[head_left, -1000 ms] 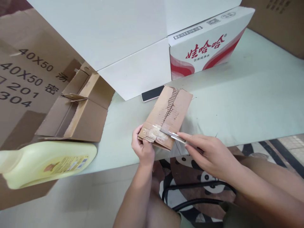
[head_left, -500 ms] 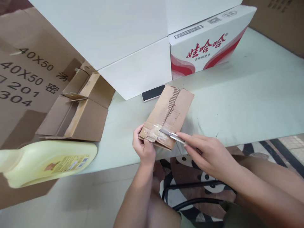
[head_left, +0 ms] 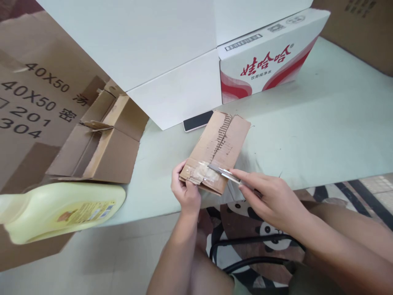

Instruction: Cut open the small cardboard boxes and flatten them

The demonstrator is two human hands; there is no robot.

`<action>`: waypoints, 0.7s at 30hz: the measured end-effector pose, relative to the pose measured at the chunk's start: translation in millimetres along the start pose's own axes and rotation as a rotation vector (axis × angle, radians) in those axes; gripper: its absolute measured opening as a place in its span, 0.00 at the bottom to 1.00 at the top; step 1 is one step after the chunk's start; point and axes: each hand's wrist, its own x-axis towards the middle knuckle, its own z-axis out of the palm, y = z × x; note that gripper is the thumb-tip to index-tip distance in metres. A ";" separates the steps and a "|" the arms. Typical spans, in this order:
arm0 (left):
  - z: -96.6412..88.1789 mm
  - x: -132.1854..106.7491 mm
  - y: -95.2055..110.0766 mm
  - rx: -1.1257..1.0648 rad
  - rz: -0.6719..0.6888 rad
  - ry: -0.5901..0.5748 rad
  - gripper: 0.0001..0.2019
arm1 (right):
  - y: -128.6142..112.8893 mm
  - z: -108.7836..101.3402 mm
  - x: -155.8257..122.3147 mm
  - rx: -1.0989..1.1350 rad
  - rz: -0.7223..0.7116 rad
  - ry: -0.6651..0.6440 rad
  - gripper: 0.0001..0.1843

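A brown piece of folded cardboard (head_left: 211,143) with a torn, ridged strip down its face is tilted over the table's near edge. My left hand (head_left: 186,188) grips its lower left corner, thumb on top and fingers underneath. Clear tape (head_left: 204,172) covers the cardboard's lower end. Held in my right hand (head_left: 267,196) is a utility knife (head_left: 229,175), its handle partly hidden by the fingers. The metal blade lies over the taped area and points up and to the left.
A phone (head_left: 198,121) lies behind the cardboard, against a white box panel (head_left: 178,90). Further right stands a white and red carton (head_left: 267,65). At the left are an open brown box (head_left: 113,151) and a pale yellow jug (head_left: 70,209) on its side.
The knife and my right hand have shifted slightly, with the blade tip a little further up and right on the tape. My left hand and the cardboard stay nearly still.
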 end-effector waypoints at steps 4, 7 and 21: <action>-0.3 0.6 1.2 0.033 -0.014 0.002 0.21 | -0.2 -0.7 0.2 0.023 0.001 -0.001 0.21; -0.5 0.4 0.8 0.014 -0.005 -0.002 0.21 | -0.4 -1.1 0.4 0.025 0.005 0.000 0.21; -0.4 -0.2 -0.1 0.000 0.003 -0.025 0.22 | -1.4 -2.0 2.5 0.017 0.012 0.024 0.19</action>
